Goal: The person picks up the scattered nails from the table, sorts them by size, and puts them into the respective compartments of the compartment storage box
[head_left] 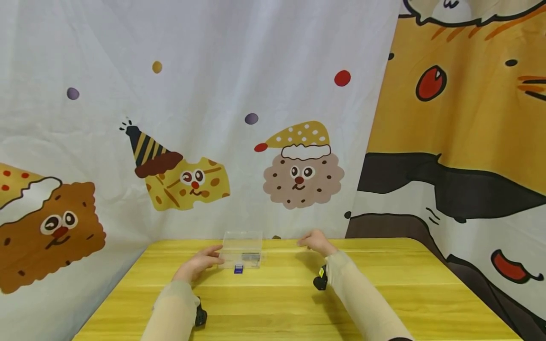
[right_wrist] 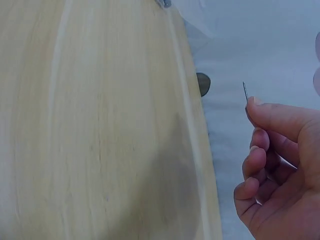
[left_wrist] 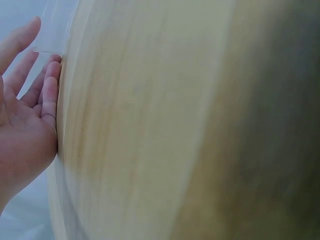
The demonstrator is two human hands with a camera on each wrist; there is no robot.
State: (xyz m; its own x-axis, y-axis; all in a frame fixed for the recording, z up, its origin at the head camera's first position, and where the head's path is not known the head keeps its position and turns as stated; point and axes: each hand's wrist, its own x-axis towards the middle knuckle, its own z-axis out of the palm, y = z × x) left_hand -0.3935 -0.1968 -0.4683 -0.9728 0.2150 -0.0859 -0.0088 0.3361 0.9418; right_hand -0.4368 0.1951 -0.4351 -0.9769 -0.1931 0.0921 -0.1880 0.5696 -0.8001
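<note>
A clear plastic box [head_left: 241, 241] stands at the far side of the table with its lid raised. Small dark grey pieces [head_left: 250, 257] lie inside its right part. My left hand [head_left: 199, 263] is at the box's left side, its fingers fairly straight and against or very near the wall; the left wrist view shows the palm [left_wrist: 27, 130] beside the table edge. To the right of the box, my right hand [head_left: 316, 242] pinches a thin metal nail [right_wrist: 245, 91] between thumb and forefinger. Its pointed end sticks out; the other end is hidden in the fingers.
A small blue-and-white item [head_left: 238, 269] sits right in front of the box. The yellow wood-grain table [head_left: 264, 308] reaches back to a white cloth [head_left: 204, 71] printed with cartoon figures. Black wrist cameras [head_left: 200, 316] sit under both forearms.
</note>
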